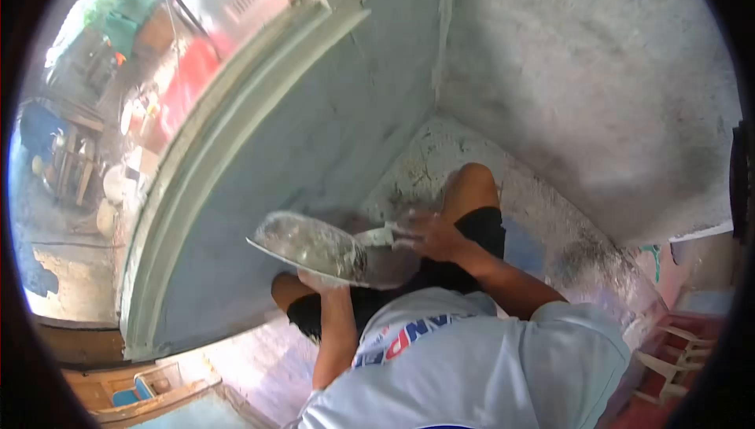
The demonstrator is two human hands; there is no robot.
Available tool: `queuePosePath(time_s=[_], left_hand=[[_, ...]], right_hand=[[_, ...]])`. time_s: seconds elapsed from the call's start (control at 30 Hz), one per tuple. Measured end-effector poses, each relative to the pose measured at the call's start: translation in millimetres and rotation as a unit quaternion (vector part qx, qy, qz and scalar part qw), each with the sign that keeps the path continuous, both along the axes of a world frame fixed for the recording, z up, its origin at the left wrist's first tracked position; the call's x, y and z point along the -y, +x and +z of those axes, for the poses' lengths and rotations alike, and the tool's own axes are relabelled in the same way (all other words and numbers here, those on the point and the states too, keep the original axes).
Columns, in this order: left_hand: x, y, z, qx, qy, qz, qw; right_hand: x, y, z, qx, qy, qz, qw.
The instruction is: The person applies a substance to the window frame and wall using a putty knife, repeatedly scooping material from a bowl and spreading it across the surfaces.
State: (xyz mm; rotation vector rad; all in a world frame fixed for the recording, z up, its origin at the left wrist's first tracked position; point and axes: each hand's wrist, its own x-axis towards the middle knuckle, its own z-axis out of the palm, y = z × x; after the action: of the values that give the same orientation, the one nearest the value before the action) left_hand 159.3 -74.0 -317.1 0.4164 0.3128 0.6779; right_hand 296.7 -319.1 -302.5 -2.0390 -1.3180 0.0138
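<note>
My left hand (325, 282) supports a shallow, round metal pan (307, 244) from below, its fingers mostly hidden beneath it. The pan is tilted and coated with whitish-grey paste. My right hand (431, 235) is closed around a tool that looks like a putty knife (375, 238), somewhat blurred. Its pale end reaches over the pan's right side, where a darker patch of paste shows. Both hands are in front of my body, above my bent knees, close to the grey-green wall (314, 130).
A second wall (582, 75), grey and blotchy, meets the first at a corner. Below it the floor (543, 193) is stained and flaking. A window ledge (228, 154) curves along the left, with outdoor clutter beyond. A reddish chair-like piece (668, 366) stands lower right.
</note>
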Motion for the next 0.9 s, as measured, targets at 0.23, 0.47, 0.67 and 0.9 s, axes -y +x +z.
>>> queuePosePath(time_s=[0.23,0.47,0.67,0.9], left_hand=[[-5.6,-3.5,-11.7,-0.028,0.011,0.038,0.999],[-2.9,-10.8,12.9,0.039,0.005,0.000,0.999],[-2.6,-23.7,26.3,-0.150,-0.005,0.148,0.978],[6.7,-41.5,12.2,-0.087,-0.022,0.096,0.991]], right_hand=[[-16.3,-2.8,-9.6,-0.078,0.034,0.042,0.995],[-33.0,-18.7,-6.4,-0.065,0.039,-0.017,0.997],[-39.1,68.1,77.3,-0.055,0.227,-0.063,0.970],[-77.3,198.8,204.1,0.209,-0.092,-0.297,0.927]])
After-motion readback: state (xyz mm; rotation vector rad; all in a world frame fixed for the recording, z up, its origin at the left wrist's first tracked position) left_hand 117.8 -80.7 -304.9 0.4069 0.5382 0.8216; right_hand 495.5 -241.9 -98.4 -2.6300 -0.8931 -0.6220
